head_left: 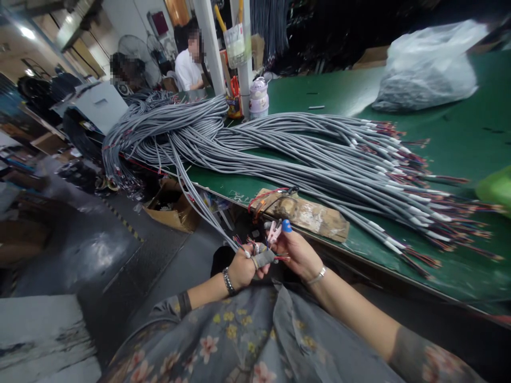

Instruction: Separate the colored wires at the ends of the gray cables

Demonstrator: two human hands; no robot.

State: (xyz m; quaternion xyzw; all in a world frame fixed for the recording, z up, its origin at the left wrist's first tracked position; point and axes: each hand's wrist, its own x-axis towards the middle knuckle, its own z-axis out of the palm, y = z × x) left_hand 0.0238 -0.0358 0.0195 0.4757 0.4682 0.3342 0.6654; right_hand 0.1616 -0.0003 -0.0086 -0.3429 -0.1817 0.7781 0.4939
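- A few loose grey cables (207, 207) sagged from the big bundle (195, 127) on the green bench (339, 96) down to the left hand (242, 268), their ends lying at its curled fingers in front of the person's body.
- Thin coloured wires stuck out around those fingers, some of them pointing towards the right hand (297, 255).
- The left hand was closed around the cable ends, with a grey wrap (263, 259) on its thumb; just how each finger pressed was too small to tell.
- The right hand, just beside it, pinched a small pink clip-like piece (274, 233) near its thumb, which wore a blue cover (286, 226).
- Whether the pink piece touched any wire could not be told.
- Beyond both hands, a worn wooden board (311, 213) lay at the bench edge, near the cables fanned across the top.
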